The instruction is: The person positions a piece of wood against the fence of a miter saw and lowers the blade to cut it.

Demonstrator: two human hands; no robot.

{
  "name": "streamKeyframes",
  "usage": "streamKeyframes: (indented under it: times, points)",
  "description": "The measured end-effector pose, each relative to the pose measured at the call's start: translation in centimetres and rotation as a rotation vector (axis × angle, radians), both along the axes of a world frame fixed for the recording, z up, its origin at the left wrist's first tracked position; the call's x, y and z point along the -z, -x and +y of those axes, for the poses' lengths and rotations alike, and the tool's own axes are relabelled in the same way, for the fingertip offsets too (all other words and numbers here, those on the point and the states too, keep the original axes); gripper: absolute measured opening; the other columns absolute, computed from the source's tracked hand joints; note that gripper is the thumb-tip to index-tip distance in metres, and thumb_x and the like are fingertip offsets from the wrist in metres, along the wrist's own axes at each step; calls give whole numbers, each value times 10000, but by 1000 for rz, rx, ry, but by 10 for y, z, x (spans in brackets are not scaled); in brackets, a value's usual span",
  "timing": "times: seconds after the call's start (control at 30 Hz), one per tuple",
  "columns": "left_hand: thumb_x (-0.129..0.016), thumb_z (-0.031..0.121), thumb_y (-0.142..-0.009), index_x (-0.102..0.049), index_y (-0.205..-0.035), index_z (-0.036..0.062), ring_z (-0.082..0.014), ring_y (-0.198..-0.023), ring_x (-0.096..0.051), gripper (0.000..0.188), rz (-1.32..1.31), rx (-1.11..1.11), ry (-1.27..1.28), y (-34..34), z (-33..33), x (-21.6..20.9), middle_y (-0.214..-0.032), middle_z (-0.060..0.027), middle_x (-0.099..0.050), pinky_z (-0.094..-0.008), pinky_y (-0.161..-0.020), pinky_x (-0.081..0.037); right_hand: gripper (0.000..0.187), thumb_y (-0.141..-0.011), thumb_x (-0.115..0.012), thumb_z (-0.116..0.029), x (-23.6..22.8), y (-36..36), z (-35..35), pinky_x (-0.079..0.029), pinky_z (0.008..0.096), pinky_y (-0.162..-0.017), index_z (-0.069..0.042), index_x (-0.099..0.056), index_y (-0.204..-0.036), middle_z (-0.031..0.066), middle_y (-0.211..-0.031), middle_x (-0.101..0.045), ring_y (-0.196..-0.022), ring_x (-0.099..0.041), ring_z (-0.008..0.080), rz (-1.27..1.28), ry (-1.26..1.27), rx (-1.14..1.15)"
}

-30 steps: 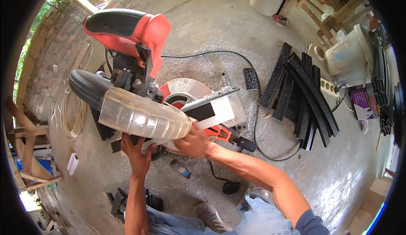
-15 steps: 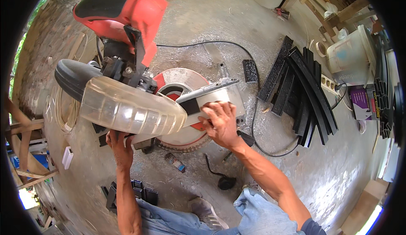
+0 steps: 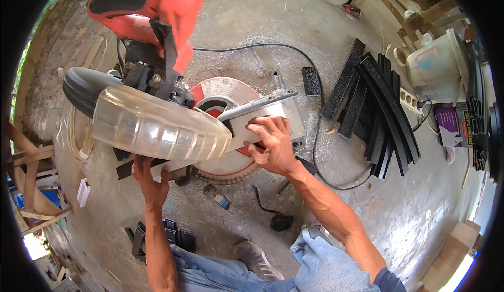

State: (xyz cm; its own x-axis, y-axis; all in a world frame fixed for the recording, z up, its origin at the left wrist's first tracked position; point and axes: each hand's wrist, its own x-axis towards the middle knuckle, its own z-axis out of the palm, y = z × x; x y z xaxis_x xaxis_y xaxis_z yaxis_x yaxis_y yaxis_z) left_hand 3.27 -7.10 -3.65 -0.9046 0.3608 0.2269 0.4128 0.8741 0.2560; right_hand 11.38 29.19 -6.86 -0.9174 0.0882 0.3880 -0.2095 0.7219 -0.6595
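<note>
A red and black mitre saw (image 3: pixel 181 6) stands on the floor before me, its head raised and tilted left. The clear ribbed blade guard (image 3: pixel 163 126) covers the middle of the work. My left hand (image 3: pixel 149 183) grips a dark, straight profile (image 3: pixel 125 170) just below the guard; its left end sticks out past my fingers. Part of that profile is hidden beneath the guard. Over the right side of the saw's round base (image 3: pixel 231 163), my right hand (image 3: pixel 276 147) rests by the fence (image 3: pixel 262 108), fingers bent and thumb apart, with nothing visibly gripped.
Black profiles (image 3: pixel 378 108) lie piled on the right, near a power strip (image 3: pixel 408 102) and a white bucket (image 3: pixel 436 66). A cable (image 3: pixel 315 150) curves across the dusty floor. Nearer me are a tape measure (image 3: pixel 281 222), a small bottle (image 3: pixel 217 197) and short black offcuts (image 3: pixel 163 237).
The dark profile has slid left: more of it shows beyond my left hand and less beside the guard's right end. My right hand has shifted slightly left.
</note>
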Motion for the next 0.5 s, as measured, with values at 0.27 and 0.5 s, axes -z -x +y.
streamKeyframes:
  times: [0.27,0.5]
  points:
    - [-778,213,-859,-676,-1248,98,-388,-1352,-398,419,-55,260,49,-6,83,-6,-1408,-174,-533,-574,-1139,-215,503,-685,-800,-277,-16,-15,49,-358,466,-1031,-89,-654,-1128,97,-1305,-568,-1209,-497,310,-26,-103,87]
    - [-765,116,-839,-716,-1164,60,-370,-1092,-631,333,-276,140,-236,6,79,33,-1155,-144,-703,-480,-1018,-432,534,-659,-835,-268,-5,-9,64,-399,473,-1025,-82,-652,-1125,125,-1320,-563,-1224,-510,336,-72,-81,0]
